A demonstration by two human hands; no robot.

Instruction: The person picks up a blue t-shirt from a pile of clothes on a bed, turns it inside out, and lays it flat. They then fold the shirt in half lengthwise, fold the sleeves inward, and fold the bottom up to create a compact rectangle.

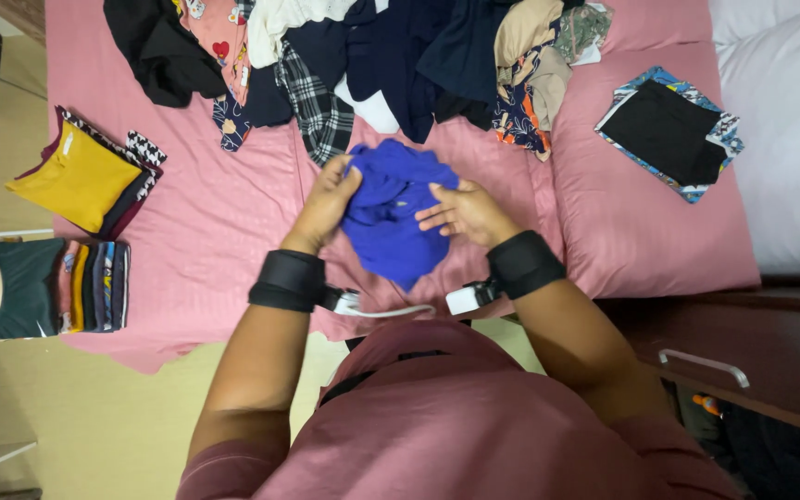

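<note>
While the blue garment [391,218] was bunched up over the pink bed [215,231], both hands were on it, so this looked like the sorting-out stage of a fold, with the fabric not yet flat. The left hand [326,206] had its fingers closed around the left edge of the cloth, pinching a fold up near the top corner. The right hand [463,213] was on the right side with fingers mostly open and spread, pressing against the cloth rather than clamping it. I'd guess the next move needed the shirt shaken out or spread so the seams could be found, because right then it was just a crumpled lump. Just beyond it on the far side sat a big unsorted clothes heap [372,65], dark stuff, a plaid piece, some prints, and that crowded the far edge of the free patch. Off to the left were a yellow-topped folded stack [81,176] and, nearer, a row of folded shirts [39,287] at the bed's edge. Over on the right lay a black folded piece on a patterned cloth [667,130], well apart. Both wrists had black wristbands [291,280].
</note>
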